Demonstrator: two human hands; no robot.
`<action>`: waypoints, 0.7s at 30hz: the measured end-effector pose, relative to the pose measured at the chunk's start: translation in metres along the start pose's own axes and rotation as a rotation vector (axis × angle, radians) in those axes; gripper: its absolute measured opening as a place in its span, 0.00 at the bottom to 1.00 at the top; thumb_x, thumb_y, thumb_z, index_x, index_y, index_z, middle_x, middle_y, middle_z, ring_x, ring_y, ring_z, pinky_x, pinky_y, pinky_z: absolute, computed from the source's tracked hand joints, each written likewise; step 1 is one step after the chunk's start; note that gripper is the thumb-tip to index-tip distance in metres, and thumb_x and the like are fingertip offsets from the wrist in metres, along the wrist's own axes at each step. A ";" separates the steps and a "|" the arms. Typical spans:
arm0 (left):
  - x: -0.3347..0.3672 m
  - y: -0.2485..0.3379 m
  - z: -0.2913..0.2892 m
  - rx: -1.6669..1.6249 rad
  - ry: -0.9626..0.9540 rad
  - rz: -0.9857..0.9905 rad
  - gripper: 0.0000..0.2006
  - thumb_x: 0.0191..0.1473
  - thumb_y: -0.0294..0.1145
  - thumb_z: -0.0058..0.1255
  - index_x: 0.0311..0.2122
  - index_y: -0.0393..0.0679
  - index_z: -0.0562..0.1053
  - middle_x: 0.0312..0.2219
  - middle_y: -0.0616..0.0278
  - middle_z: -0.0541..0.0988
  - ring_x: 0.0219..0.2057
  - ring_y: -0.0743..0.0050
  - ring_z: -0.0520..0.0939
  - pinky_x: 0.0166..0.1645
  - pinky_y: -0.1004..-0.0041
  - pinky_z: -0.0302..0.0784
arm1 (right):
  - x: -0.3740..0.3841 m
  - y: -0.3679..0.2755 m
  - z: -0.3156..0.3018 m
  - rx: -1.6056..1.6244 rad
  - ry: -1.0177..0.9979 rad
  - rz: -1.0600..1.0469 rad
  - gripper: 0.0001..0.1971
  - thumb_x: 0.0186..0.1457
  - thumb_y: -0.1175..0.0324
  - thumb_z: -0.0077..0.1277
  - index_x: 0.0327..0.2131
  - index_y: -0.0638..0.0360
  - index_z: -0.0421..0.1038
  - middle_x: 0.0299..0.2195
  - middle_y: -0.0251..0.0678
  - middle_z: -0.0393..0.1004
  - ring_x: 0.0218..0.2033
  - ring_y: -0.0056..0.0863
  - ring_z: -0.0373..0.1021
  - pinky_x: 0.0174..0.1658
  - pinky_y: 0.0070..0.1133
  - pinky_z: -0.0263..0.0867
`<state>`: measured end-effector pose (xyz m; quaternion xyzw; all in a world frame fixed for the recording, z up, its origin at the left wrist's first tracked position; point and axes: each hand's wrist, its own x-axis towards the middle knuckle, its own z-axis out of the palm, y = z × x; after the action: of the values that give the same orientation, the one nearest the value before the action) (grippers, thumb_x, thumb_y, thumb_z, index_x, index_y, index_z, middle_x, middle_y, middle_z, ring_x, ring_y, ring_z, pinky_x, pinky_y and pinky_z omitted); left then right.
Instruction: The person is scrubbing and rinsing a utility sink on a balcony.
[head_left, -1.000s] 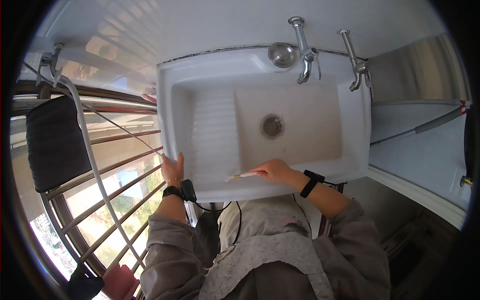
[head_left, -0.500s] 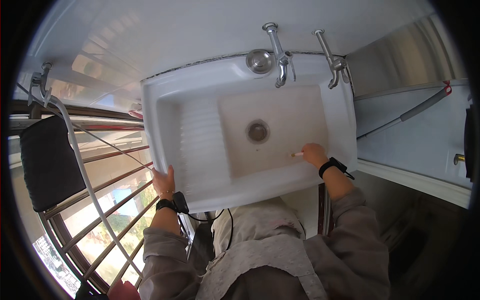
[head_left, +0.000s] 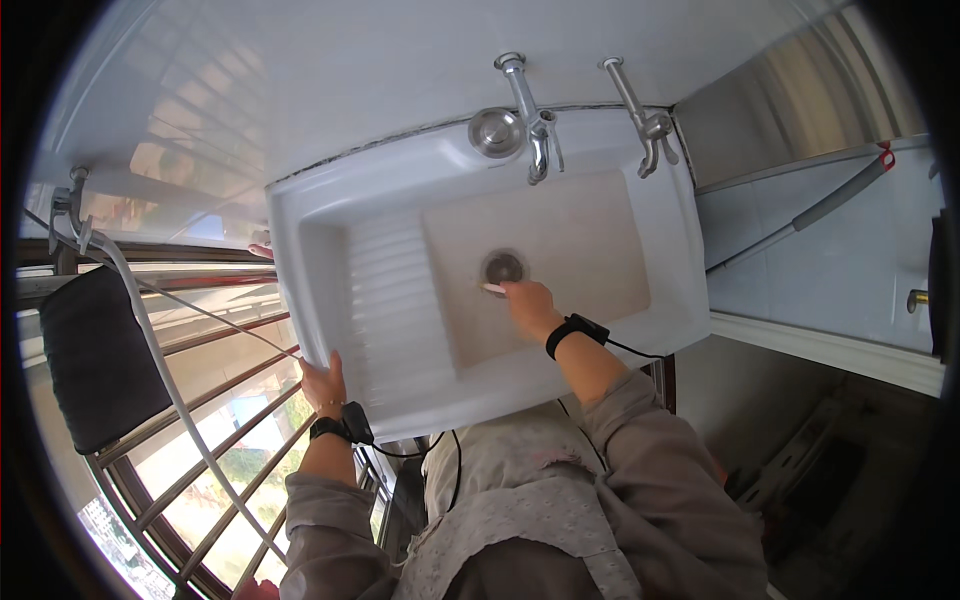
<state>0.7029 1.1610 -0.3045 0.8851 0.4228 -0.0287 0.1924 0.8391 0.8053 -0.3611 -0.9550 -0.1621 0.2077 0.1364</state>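
A white ceramic sink with a ribbed washboard slope on its left lies before me. My right hand is closed round a small pale stick with a yellowish tip; its exact kind is too small to tell. The stick's tip is at the near edge of the round drain, in the brownish-stained basin floor. At the sink's front left corner, my left hand grips the rim, thumb on the inner side and the other fingers partly hidden outside.
Two metal taps overhang the sink's back edge, beside a round metal drain strainer. A white hose hangs from a wall tap at left, past a dark cushion-like pad and window bars. A grey-handled pole leans at right.
My right hand has moved left with the pale stick, from the basin's right side to the drain. My left hand stays on the rim. The whole view has shifted slightly.
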 end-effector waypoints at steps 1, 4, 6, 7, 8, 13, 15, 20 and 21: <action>0.001 0.003 0.002 0.003 -0.004 -0.007 0.30 0.39 0.50 0.50 0.41 0.34 0.62 0.30 0.38 0.74 0.33 0.41 0.75 0.37 0.55 0.69 | 0.008 0.010 -0.007 0.031 0.131 0.093 0.07 0.46 0.70 0.43 0.27 0.54 0.73 0.22 0.42 0.72 0.26 0.40 0.70 0.29 0.32 0.66; 0.002 0.003 0.004 -0.019 -0.014 0.010 0.30 0.39 0.50 0.50 0.41 0.34 0.62 0.30 0.38 0.74 0.33 0.40 0.75 0.37 0.56 0.69 | 0.014 0.052 -0.038 0.001 0.192 0.279 0.08 0.47 0.72 0.42 0.29 0.57 0.72 0.23 0.44 0.72 0.28 0.41 0.70 0.31 0.32 0.66; 0.001 -0.003 0.000 0.007 -0.005 -0.004 0.31 0.39 0.50 0.50 0.41 0.34 0.62 0.30 0.38 0.74 0.33 0.40 0.75 0.36 0.56 0.69 | 0.006 0.080 -0.046 -0.039 0.151 0.431 0.08 0.48 0.71 0.41 0.28 0.59 0.71 0.25 0.44 0.73 0.29 0.41 0.70 0.32 0.32 0.67; 0.001 -0.005 -0.001 0.022 0.000 -0.014 0.31 0.39 0.50 0.50 0.41 0.34 0.62 0.30 0.38 0.74 0.32 0.40 0.75 0.36 0.56 0.69 | 0.000 0.092 -0.055 -0.057 0.092 0.525 0.08 0.48 0.70 0.42 0.28 0.60 0.71 0.26 0.45 0.73 0.30 0.41 0.70 0.33 0.32 0.67; 0.001 -0.003 0.001 0.013 -0.003 -0.008 0.31 0.39 0.50 0.50 0.41 0.34 0.62 0.30 0.38 0.74 0.32 0.40 0.75 0.36 0.56 0.69 | -0.011 0.118 -0.056 -0.081 0.046 0.556 0.08 0.48 0.70 0.42 0.28 0.61 0.71 0.26 0.44 0.73 0.30 0.41 0.70 0.33 0.32 0.67; 0.002 0.003 -0.001 0.011 -0.011 -0.016 0.31 0.39 0.50 0.50 0.42 0.33 0.62 0.30 0.38 0.74 0.33 0.41 0.75 0.37 0.56 0.69 | -0.054 0.160 -0.052 -0.121 -0.139 0.563 0.09 0.47 0.68 0.44 0.27 0.61 0.71 0.27 0.45 0.73 0.30 0.41 0.70 0.32 0.32 0.66; 0.003 0.007 0.004 0.014 -0.031 -0.021 0.31 0.39 0.50 0.50 0.42 0.33 0.62 0.30 0.38 0.73 0.33 0.41 0.75 0.37 0.56 0.69 | -0.059 0.170 -0.034 -0.310 -0.623 0.266 0.09 0.47 0.67 0.45 0.26 0.63 0.71 0.26 0.46 0.73 0.28 0.41 0.70 0.32 0.32 0.66; 0.003 0.003 -0.003 0.010 -0.050 -0.036 0.32 0.39 0.50 0.50 0.43 0.32 0.62 0.30 0.38 0.73 0.33 0.41 0.75 0.38 0.57 0.69 | -0.038 0.049 -0.015 -0.074 -0.439 0.010 0.07 0.46 0.67 0.44 0.27 0.54 0.73 0.27 0.40 0.73 0.31 0.38 0.70 0.33 0.31 0.66; 0.002 0.002 -0.003 0.012 -0.036 -0.032 0.32 0.39 0.50 0.50 0.43 0.32 0.61 0.30 0.38 0.73 0.34 0.41 0.75 0.38 0.57 0.69 | -0.029 0.032 -0.007 -0.049 -0.433 -0.013 0.07 0.46 0.68 0.44 0.27 0.53 0.73 0.27 0.39 0.72 0.32 0.38 0.69 0.33 0.30 0.66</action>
<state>0.7054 1.1627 -0.3018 0.8786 0.4334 -0.0501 0.1940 0.8254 0.7645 -0.3550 -0.8901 -0.1987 0.4031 0.0765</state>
